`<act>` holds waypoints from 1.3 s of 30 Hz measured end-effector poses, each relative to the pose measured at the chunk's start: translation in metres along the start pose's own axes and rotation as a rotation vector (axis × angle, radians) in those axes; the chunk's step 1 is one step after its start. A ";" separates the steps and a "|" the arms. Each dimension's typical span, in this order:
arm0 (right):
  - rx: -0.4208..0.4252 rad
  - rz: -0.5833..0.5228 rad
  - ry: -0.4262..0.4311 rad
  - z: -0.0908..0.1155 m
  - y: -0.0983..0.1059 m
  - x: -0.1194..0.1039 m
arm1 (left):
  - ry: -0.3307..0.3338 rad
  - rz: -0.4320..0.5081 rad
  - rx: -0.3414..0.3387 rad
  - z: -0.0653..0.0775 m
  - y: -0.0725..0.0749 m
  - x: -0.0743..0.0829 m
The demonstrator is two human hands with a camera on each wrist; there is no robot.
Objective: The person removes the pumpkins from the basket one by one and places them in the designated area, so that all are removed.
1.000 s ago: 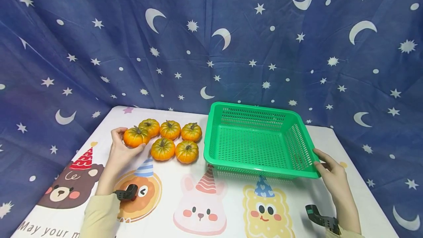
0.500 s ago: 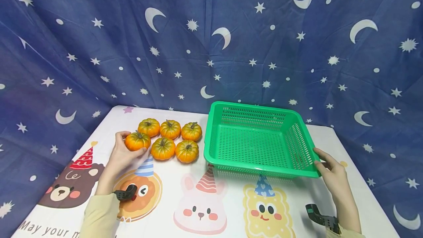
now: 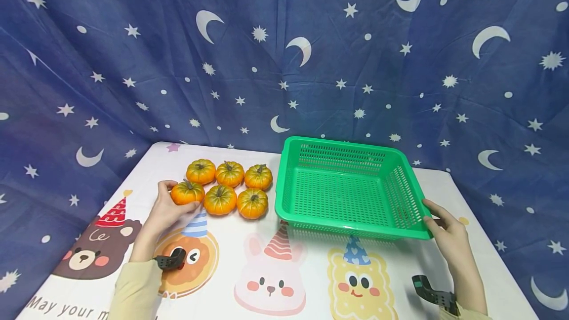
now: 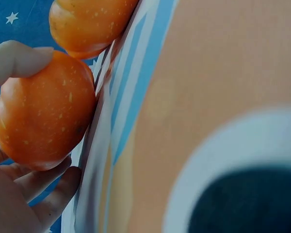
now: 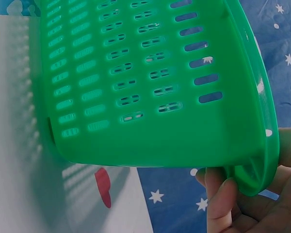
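My left hand (image 3: 165,211) holds a small orange pumpkin (image 3: 188,193) between thumb and fingers at the left end of the front row. In the left wrist view the thumb lies over one side of that pumpkin (image 4: 46,111) and the fingers reach round the other. Another pumpkin (image 3: 220,200) sits directly to its right, and one more (image 3: 201,171) lies behind it. On the right, my right hand (image 3: 451,236) grips the near right corner of a green plastic basket (image 3: 355,231). The right wrist view shows fingers (image 5: 222,199) curled under the basket's rim.
The remaining pumpkins (image 3: 252,203) stand close together in two rows, just left of the basket. A white tablecloth (image 3: 213,300) with cartoon animals covers the table. Behind the table hangs a dark blue curtain (image 3: 249,88) with moons and stars.
My left hand has brought its pumpkin toward me and slightly right, from beside the back row to the left end of the front row. The right hand and basket stay put.
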State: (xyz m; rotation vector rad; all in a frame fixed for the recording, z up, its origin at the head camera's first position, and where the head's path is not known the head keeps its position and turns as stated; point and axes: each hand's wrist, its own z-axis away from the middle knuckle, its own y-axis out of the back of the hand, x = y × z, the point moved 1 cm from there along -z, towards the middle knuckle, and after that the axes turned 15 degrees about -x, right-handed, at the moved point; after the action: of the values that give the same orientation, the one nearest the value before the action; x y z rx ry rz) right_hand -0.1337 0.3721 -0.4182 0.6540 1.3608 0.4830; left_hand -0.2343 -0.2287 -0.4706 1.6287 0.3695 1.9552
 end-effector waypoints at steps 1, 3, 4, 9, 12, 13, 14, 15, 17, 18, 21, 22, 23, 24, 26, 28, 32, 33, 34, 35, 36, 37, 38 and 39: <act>0.000 0.000 0.001 0.000 0.000 0.000 | 0.004 -0.002 -0.006 0.000 0.000 0.000; -0.001 0.001 0.004 0.000 0.000 0.001 | 0.013 -0.009 -0.019 0.001 0.002 -0.001; 0.000 0.001 0.006 0.000 0.000 0.001 | 0.021 -0.017 -0.025 0.001 0.002 -0.001; 0.000 0.002 0.013 -0.001 0.000 0.002 | 0.032 -0.060 -0.043 0.002 0.006 -0.004; 0.001 0.008 0.013 -0.001 0.000 0.003 | 0.026 -0.076 -0.052 0.000 0.006 -0.004; 0.001 0.010 0.013 -0.001 0.000 0.003 | 0.025 -0.082 -0.056 0.000 0.006 -0.004; 0.000 0.011 0.012 -0.001 0.000 0.004 | 0.023 -0.089 -0.059 0.000 0.006 -0.004; 0.004 0.011 0.014 -0.001 0.000 0.004 | 0.024 -0.097 -0.061 0.000 0.006 -0.003; 0.008 0.010 0.016 -0.001 0.000 0.004 | 0.023 -0.107 -0.063 0.000 0.006 -0.003; 0.010 0.009 0.018 -0.001 -0.001 0.004 | 0.022 -0.113 -0.062 0.000 0.005 -0.002; 0.015 0.006 0.021 0.000 -0.001 0.004 | 0.002 -0.123 -0.056 0.000 0.005 -0.002; 0.013 0.006 0.020 0.000 -0.001 0.004 | -0.005 -0.125 -0.056 0.000 0.005 -0.002; 0.012 0.006 0.019 0.000 -0.001 0.003 | -0.013 -0.128 -0.054 0.000 0.005 -0.002; 0.010 0.006 0.017 0.000 -0.001 0.003 | -0.020 -0.130 -0.053 0.000 0.005 -0.002; 0.008 0.006 0.009 0.000 -0.001 0.003 | -0.033 -0.139 -0.050 -0.001 0.005 -0.003; 0.006 0.007 0.001 -0.001 -0.001 0.003 | -0.039 -0.147 -0.048 -0.001 0.005 -0.002; 0.004 0.012 -0.011 -0.001 -0.001 0.002 | -0.036 -0.162 -0.052 -0.001 0.005 -0.002; 0.004 0.012 -0.013 -0.001 -0.001 0.002 | -0.036 -0.163 -0.054 -0.001 0.005 -0.002; 0.005 0.011 -0.013 -0.001 -0.001 0.002 | -0.033 -0.163 -0.057 0.000 0.006 -0.001; 0.005 0.011 -0.014 -0.001 -0.001 0.002 | -0.029 -0.162 -0.060 0.000 0.006 -0.001; 0.004 0.010 -0.014 -0.001 -0.001 0.002 | -0.025 -0.163 -0.063 0.001 0.006 -0.001; 0.004 0.008 -0.014 -0.001 -0.001 0.002 | -0.023 -0.164 -0.064 0.001 0.007 -0.001; 0.003 0.006 -0.014 -0.001 -0.001 0.002 | -0.022 -0.162 -0.064 0.002 0.008 -0.001; 0.002 0.005 -0.012 -0.002 -0.001 0.002 | -0.021 -0.159 -0.063 0.003 0.009 0.000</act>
State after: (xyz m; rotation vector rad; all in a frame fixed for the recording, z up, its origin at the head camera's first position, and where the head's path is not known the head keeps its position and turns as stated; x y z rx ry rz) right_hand -0.1351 0.3729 -0.4206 0.6611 1.3489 0.4813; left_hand -0.2332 -0.2362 -0.4651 1.5305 0.4128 1.8122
